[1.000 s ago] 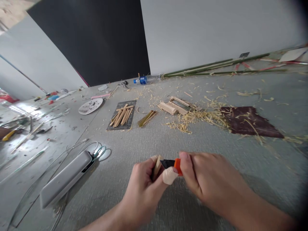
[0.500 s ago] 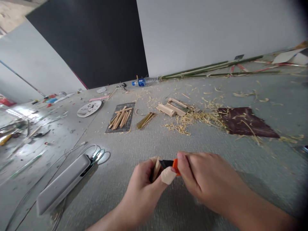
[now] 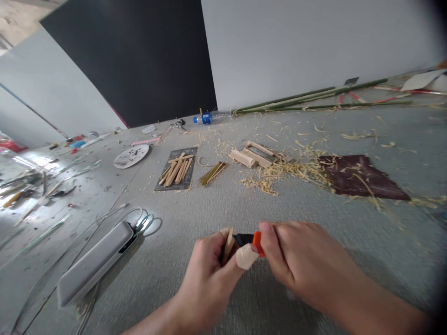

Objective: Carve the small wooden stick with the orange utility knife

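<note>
Head view is giving me both hands low and close. My left hand (image 3: pixel 209 274) is angling up from the bottom edge, fingers curling, its taped thumb (image 3: pixel 246 257) pointing right beside the knife. Its grip is nearly closed, clasping a pale wood strip (image 3: pixel 228 244) that is tilting up between thumb and fingers. My right hand (image 3: pixel 300 251) is reaching in from the lower right, knuckles up, the fist closing fully round the orange handle of the knife (image 3: pixel 248 239). Its dark blade is pointing left, the tip meeting the strip; I can't tell if it is biting in.

To the left, a grey power bank (image 3: pixel 96 263) is lying aslant; I'm making out no writing on it. Farther out, sticks (image 3: pixel 176 170) are lying on a dark mat (image 3: pixel 189 179), with split bamboo (image 3: pixel 212 174) just beside it. Shavings (image 3: pixel 300 172) are spilling onto a brown sheet (image 3: pixel 366 179).

Near the wall (image 3: pixel 296 46), a bottle (image 3: pixel 206 118) is lying on its side, wearing a blue label whose white print is too small for me to read. Green poles (image 3: pixel 307 99) are stretching right.
</note>
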The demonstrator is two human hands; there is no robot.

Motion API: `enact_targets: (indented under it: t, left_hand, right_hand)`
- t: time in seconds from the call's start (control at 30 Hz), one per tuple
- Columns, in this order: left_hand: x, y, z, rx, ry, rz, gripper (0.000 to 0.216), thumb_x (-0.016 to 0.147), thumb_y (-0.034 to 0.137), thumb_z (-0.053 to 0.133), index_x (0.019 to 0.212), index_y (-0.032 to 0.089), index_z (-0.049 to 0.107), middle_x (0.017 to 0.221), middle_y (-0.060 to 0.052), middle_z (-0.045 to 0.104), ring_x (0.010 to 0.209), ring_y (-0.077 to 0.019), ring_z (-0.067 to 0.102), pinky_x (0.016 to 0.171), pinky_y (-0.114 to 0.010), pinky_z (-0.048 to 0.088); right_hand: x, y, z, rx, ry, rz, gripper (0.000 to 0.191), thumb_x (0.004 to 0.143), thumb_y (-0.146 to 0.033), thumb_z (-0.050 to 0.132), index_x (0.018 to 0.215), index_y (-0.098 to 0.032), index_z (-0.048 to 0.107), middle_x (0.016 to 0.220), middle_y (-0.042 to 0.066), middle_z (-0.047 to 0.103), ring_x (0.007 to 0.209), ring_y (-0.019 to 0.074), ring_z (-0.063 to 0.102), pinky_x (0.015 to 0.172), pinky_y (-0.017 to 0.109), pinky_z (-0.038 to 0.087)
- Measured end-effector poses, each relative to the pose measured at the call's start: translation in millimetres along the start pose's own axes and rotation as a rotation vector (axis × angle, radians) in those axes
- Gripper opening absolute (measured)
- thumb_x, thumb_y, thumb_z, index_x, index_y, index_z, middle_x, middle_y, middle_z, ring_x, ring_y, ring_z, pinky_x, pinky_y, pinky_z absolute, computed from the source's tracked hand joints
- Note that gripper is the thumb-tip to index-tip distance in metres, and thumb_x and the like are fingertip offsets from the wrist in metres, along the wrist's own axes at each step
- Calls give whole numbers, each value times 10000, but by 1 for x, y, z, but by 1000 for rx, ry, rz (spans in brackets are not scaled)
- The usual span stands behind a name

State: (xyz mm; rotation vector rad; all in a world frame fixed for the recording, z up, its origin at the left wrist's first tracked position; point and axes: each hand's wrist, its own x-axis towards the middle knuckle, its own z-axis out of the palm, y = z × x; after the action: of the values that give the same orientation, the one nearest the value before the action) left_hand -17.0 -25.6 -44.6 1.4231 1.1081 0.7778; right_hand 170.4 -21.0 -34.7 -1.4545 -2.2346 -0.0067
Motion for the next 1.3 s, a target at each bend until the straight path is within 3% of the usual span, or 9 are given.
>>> enact_targets:
  t: [0.23,0.47,0.67,0.93,1.17,1.3]
  left_hand:
    - [6,-1,5,-133,-13,-130,566,904,631,614,657,208,329,591,76,277,536,-71,217,495,-226,188]
    - [4,-5,1,-48,-11,-65,540,895,599,651,682,202,352,636,70,264,592,-86,214,518,-235,199]
    - [2,-1,1,5,4,-7,543,899,568,661,665,201,337,647,64,256,619,-99,199,527,-251,193]
    - [-1,1,10,-65,-4,-100,585,912,660,579,640,211,320,574,75,272,540,-76,207,497,-254,174]
    - [-1,1,11,-97,-37,-138,586,870,677,629,657,211,345,566,87,275,505,-59,218,472,-236,172]
    - [1,1,5,-124,-23,-127,559,862,645,666,685,205,371,585,86,295,508,-54,237,477,-224,184]
  right_hand:
    - [-2,-2,7,-165,57,62,480,1024,-290,289,633,-225,560,448,11,586,338,200,550,440,322,162]
    - [2,1,0,-19,-80,55,535,1032,-312,251,612,-233,573,501,21,632,407,196,580,479,338,183]
    - [-1,2,-2,21,-120,47,538,1036,-306,255,617,-231,585,509,10,639,411,173,560,491,335,194]
    - [-1,-3,4,-140,11,94,498,1026,-303,246,681,-213,594,485,28,622,351,182,549,453,321,179]
    - [3,2,-5,-91,-9,183,553,1036,-335,233,647,-232,611,512,30,655,392,206,588,467,324,199]
    - [3,4,-6,-18,-54,157,564,1034,-346,232,630,-239,611,515,20,658,402,200,584,475,326,197]
